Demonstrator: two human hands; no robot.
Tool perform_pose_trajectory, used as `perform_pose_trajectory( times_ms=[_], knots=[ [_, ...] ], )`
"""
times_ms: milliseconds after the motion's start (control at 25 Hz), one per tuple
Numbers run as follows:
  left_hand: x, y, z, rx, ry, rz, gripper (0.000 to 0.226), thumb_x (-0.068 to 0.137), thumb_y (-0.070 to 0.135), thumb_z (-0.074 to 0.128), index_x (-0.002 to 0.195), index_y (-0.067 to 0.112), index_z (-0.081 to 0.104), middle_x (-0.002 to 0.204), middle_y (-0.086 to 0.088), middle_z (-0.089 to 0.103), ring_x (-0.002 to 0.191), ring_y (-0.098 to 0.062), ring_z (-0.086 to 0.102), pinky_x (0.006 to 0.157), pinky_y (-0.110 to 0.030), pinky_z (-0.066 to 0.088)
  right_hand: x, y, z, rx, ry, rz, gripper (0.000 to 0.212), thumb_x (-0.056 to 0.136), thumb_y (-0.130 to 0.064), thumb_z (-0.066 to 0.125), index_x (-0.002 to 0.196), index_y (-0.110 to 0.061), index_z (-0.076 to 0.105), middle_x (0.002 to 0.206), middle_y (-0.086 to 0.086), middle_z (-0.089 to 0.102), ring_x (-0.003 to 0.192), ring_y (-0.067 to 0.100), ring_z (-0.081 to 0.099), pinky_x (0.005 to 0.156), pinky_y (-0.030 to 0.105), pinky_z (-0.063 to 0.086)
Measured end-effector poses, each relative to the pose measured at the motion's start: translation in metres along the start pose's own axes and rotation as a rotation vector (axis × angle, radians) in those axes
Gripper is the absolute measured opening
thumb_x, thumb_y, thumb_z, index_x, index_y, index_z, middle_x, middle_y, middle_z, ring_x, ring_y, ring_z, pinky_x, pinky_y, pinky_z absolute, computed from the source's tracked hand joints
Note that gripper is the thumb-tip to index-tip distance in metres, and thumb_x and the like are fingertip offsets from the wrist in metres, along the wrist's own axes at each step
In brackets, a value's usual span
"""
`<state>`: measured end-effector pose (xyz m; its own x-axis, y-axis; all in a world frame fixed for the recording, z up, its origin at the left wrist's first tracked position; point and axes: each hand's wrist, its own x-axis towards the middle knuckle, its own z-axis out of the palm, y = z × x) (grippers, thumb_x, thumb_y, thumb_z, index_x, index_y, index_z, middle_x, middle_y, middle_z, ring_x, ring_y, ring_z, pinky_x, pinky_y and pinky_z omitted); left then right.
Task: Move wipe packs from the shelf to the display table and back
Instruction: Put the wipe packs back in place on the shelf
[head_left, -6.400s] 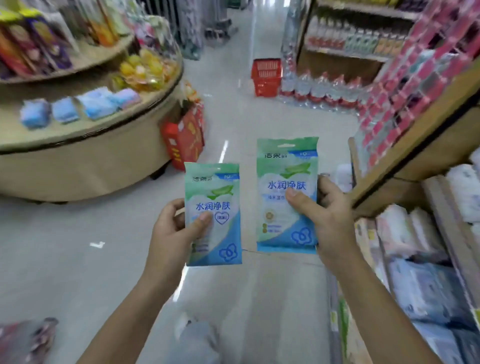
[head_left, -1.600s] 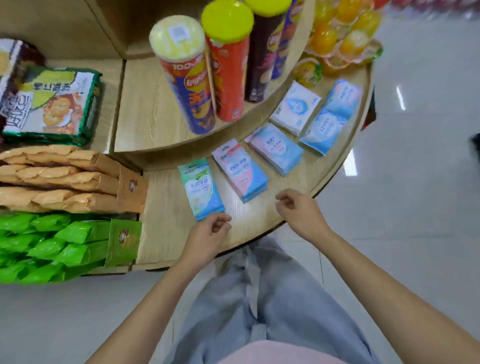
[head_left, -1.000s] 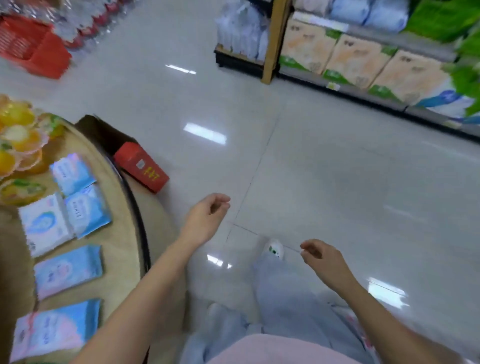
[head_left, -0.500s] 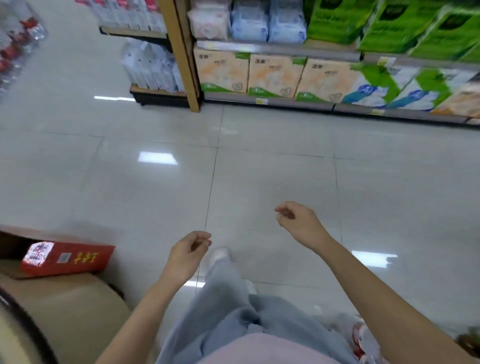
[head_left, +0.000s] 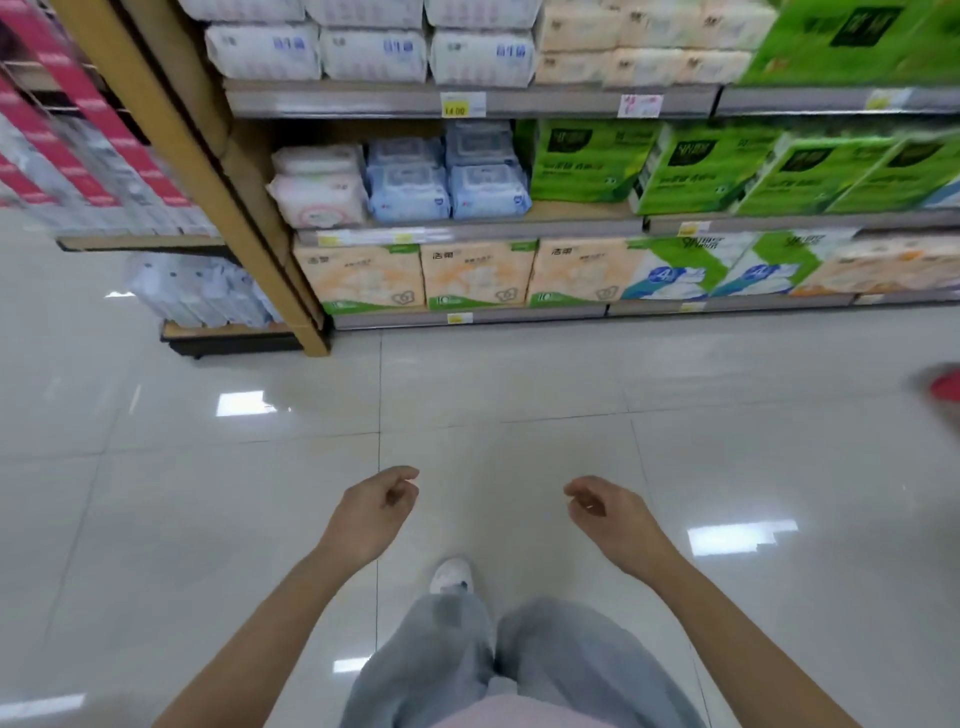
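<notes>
Two hands hang over the pale tiled floor (head_left: 208, 493), well short of the shelf (head_left: 467, 229). The left hand (head_left: 371, 514) has a loose grip: its fingers curl slackly towards the thumb and hold nothing. The right hand (head_left: 608, 519) is the same, with a slack grip, its fingers bent inward and nothing in them. The two are apart, with bare floor between them. Below them are grey trousers (head_left: 441, 665), and one white shoe (head_left: 452, 574) is set forward on the tiles. The wipe packs (head_left: 447, 192), pale blue and stacked two high, sit on the middle level of the shelf, between a pink-and-white pack (head_left: 317, 192) on their left and green packs (head_left: 701, 171) on their right; their print is too blurred to read. White packs (head_left: 374, 54) fill the level above, where a yellow price tag (head_left: 456, 106) is fixed to the rail. Orange tissue boxes (head_left: 415, 275) line the lowest level, just above the floor. A slanting wooden post (head_left: 208, 171) bounds the shelf on its left. At the right edge lies a blurred red thing (head_left: 943, 387) that I cannot make out.
</notes>
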<state>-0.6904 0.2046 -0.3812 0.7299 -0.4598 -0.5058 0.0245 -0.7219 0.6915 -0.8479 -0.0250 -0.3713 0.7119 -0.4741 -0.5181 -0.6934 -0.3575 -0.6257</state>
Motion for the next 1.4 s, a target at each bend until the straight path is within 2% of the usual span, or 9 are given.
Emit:
perform_pose_trajectory(
  times_ms=[120, 240, 440, 720, 880, 960, 1160, 1240, 1400],
  knots=[
    [0.070, 0.068, -0.021, 0.079, -0.064, 0.121, 0.030, 0.094, 0.018, 0.051, 0.123, 0.016, 0.058, 0.100, 0.000, 0.062, 0.096, -0.017, 0.058, 0.086, -0.022, 0.043, 0.037, 0.003, -0.032, -0.033, 0.006, 0.084, 0.024, 0.092, -0.015, 0.054, 0.114, -0.012, 0.062, 0.103, 0.000, 0.064, 0.086, 0.011, 0.058, 0.076, 0.014, 0.042],
    [0.137, 0.124, -0.026, 0.104, -0.076, 0.186, 0.029, 0.095, 0.021, 0.051, 0.122, 0.018, 0.059, 0.101, 0.002, 0.061, 0.098, -0.017, 0.059, 0.088, -0.028, 0.045, 0.085, 0.009, -0.065, -0.072, -0.035, 0.139, 0.026, 0.092, -0.017, 0.052, 0.117, -0.014, 0.060, 0.106, 0.001, 0.064, 0.088, 0.012, 0.058, 0.078, 0.018, 0.044],
    [0.223, 0.198, -0.015, 0.125, -0.111, 0.197, 0.027, 0.095, 0.022, 0.050, 0.121, 0.019, 0.058, 0.105, 0.001, 0.061, 0.099, -0.016, 0.060, 0.084, -0.021, 0.043, 0.182, -0.015, -0.147, -0.160, -0.077, 0.095, 0.029, 0.092, -0.022, 0.051, 0.120, -0.016, 0.057, 0.109, 0.003, 0.065, 0.095, 0.019, 0.063, 0.081, 0.025, 0.048],
    [0.310, 0.296, -0.045, 0.017, 0.027, 0.328, 0.028, 0.093, 0.013, 0.054, 0.120, 0.017, 0.060, 0.106, 0.006, 0.062, 0.093, 0.000, 0.058, 0.078, -0.005, 0.042, 0.308, -0.124, -0.277, -0.320, 0.041, -0.235, 0.031, 0.093, -0.023, 0.052, 0.122, -0.013, 0.055, 0.110, 0.007, 0.065, 0.102, 0.024, 0.061, 0.083, 0.028, 0.044],
    [0.346, 0.355, -0.094, -0.049, 0.162, 0.481, 0.026, 0.092, 0.011, 0.055, 0.115, 0.023, 0.060, 0.104, 0.021, 0.059, 0.094, 0.012, 0.055, 0.080, -0.012, 0.044, 0.353, -0.197, -0.323, -0.267, 0.174, -0.445, 0.026, 0.092, -0.020, 0.055, 0.117, -0.016, 0.059, 0.098, -0.001, 0.063, 0.087, 0.015, 0.062, 0.079, 0.032, 0.049],
    [0.361, 0.385, -0.123, -0.067, 0.243, 0.577, 0.028, 0.092, 0.011, 0.055, 0.117, 0.024, 0.059, 0.105, 0.021, 0.059, 0.097, 0.008, 0.055, 0.084, -0.014, 0.046, 0.370, -0.233, -0.337, -0.227, 0.248, -0.550, 0.017, 0.091, -0.018, 0.056, 0.107, -0.021, 0.059, 0.087, -0.009, 0.060, 0.075, 0.006, 0.057, 0.073, 0.029, 0.047],
    [0.396, 0.468, -0.191, -0.084, 0.448, 0.824, 0.038, 0.086, 0.022, 0.055, 0.124, 0.026, 0.055, 0.108, 0.016, 0.060, 0.100, 0.004, 0.056, 0.087, -0.011, 0.045, 0.394, -0.320, -0.381, 0.002, 0.603, -0.749, 0.028, 0.090, -0.012, 0.058, 0.118, -0.014, 0.060, 0.100, -0.003, 0.064, 0.086, 0.011, 0.062, 0.075, 0.017, 0.049],
    [0.411, 0.501, -0.208, -0.110, 0.526, 0.882, 0.042, 0.085, 0.019, 0.057, 0.127, 0.022, 0.053, 0.109, 0.012, 0.059, 0.099, 0.004, 0.056, 0.087, -0.011, 0.044, 0.404, -0.351, -0.401, 0.128, 0.736, -0.799, 0.028, 0.090, -0.010, 0.058, 0.118, -0.012, 0.058, 0.103, -0.002, 0.063, 0.086, 0.009, 0.060, 0.075, 0.015, 0.049],
    [0.431, 0.552, -0.223, -0.130, 0.595, 0.955, 0.047, 0.087, 0.013, 0.058, 0.132, 0.019, 0.048, 0.119, 0.011, 0.050, 0.106, 0.002, 0.052, 0.088, -0.012, 0.043, 0.433, -0.405, -0.440, 0.245, 0.840, -0.772, 0.047, 0.090, -0.016, 0.058, 0.135, -0.017, 0.042, 0.125, -0.007, 0.051, 0.108, 0.007, 0.051, 0.095, 0.026, 0.044]
  ],
)
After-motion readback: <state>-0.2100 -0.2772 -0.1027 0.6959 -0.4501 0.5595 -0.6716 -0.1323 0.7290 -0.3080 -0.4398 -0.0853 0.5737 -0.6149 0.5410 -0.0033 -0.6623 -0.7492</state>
